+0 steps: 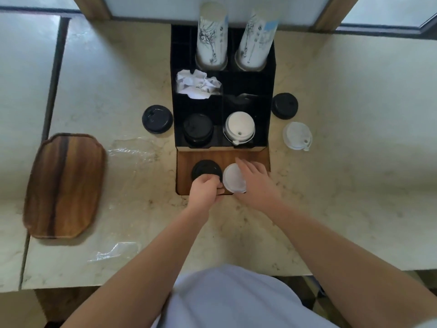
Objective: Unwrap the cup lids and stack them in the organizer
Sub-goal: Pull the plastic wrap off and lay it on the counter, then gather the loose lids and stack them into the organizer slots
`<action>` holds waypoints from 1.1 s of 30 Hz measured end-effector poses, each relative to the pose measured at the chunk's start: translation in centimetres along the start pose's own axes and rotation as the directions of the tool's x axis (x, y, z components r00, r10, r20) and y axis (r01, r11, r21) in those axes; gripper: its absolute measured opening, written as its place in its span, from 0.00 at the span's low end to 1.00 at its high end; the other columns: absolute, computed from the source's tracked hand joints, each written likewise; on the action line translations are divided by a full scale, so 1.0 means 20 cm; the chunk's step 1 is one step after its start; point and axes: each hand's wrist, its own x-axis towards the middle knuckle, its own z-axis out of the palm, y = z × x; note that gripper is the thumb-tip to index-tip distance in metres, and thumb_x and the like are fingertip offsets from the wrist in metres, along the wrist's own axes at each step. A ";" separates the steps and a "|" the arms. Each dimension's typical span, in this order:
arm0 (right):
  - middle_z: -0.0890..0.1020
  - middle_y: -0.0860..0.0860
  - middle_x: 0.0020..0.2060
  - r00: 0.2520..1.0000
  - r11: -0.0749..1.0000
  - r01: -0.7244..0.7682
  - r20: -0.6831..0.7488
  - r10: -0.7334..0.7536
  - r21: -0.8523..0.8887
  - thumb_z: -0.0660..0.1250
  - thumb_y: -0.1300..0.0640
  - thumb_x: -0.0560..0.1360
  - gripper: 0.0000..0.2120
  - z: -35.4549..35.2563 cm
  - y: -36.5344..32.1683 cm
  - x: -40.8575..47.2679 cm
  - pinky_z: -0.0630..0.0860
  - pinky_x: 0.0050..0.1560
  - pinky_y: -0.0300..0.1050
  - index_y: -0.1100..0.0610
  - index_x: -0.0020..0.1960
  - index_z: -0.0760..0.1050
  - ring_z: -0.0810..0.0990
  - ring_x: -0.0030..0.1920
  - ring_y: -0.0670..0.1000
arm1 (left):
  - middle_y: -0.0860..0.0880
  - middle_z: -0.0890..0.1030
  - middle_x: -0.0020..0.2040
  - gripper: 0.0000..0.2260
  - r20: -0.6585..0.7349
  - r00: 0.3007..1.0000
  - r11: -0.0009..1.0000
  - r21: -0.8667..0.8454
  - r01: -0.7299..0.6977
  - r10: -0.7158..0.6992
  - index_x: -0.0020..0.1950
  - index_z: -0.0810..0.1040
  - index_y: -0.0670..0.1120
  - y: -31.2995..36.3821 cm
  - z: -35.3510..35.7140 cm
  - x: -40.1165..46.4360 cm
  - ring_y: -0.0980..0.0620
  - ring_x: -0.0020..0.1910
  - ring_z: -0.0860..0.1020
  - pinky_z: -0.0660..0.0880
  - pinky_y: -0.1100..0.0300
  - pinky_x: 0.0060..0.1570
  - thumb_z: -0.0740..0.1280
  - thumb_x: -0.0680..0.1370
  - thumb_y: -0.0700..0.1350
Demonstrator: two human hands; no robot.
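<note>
Item: white cup lid, flat on the wooden front board of the black organizer, directly below the organizer's front-right compartment, where a stack of white lids already sits. The right hand lies over the lid's right edge, fingers spread and extended toward the organizer, thumb side at the lid's near rim; contact looks likely, but a closed grip is not shown. Companion item: black cup lid, just beside the white one on the same board, in line with the front-left compartment and its stack of black lids. The left hand is curled at this lid's near edge, fingertips pinched on or at the rim; whether it has hold cannot be told. Governing relation: each lid lies straight ahead of its matching stack, away from the person, so the likely move is a short lift forward, each hand serving its own side without crossing. Loose stock on the desk: one black lid left of the organizer; one black lid and one white lid to its right. Also present: clear wrapping and a second scrap on the desk, crumpled paper in a middle compartment, two cup stacks at the rear, wooden tray far left.
</note>
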 end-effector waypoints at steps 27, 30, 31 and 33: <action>0.79 0.51 0.43 0.977 0.979 -0.204 -0.061 0.203 -0.019 0.41 0.26 0.75 0.37 -0.26 -0.16 -0.24 0.76 0.39 0.48 0.55 0.52 0.73 0.79 0.40 0.53 | 0.41 0.82 0.61 0.19 0.351 0.902 0.759 -0.507 0.408 -0.250 0.65 0.81 0.51 0.11 0.28 -0.13 0.39 0.51 0.85 0.83 0.43 0.49 0.60 0.83 0.59; 0.76 0.51 0.43 1.000 0.999 -0.014 0.013 0.015 -0.047 0.48 0.33 0.80 0.27 -0.30 -0.05 -0.21 0.78 0.41 0.49 0.52 0.62 0.71 0.78 0.41 0.54 | 0.42 0.83 0.61 0.19 0.382 0.881 0.755 -0.480 0.447 -0.279 0.65 0.81 0.50 0.09 0.32 -0.11 0.39 0.56 0.82 0.79 0.41 0.54 0.62 0.82 0.58; 0.76 0.51 0.44 0.997 0.995 0.061 0.059 -0.056 -0.085 0.52 0.37 0.81 0.24 -0.32 0.01 -0.18 0.78 0.41 0.49 0.51 0.69 0.68 0.78 0.41 0.54 | 0.41 0.84 0.59 0.19 0.400 0.873 0.760 -0.463 0.457 -0.281 0.64 0.81 0.48 0.09 0.33 -0.10 0.38 0.56 0.82 0.78 0.40 0.54 0.62 0.82 0.58; 0.78 0.50 0.44 0.994 0.997 -0.059 0.093 0.063 -0.047 0.51 0.36 0.81 0.26 -0.38 0.15 -0.09 0.77 0.40 0.47 0.53 0.65 0.73 0.79 0.41 0.53 | 0.40 0.85 0.55 0.18 0.437 0.854 0.769 -0.428 0.475 -0.284 0.62 0.80 0.46 0.09 0.35 -0.10 0.37 0.50 0.84 0.79 0.40 0.54 0.61 0.81 0.56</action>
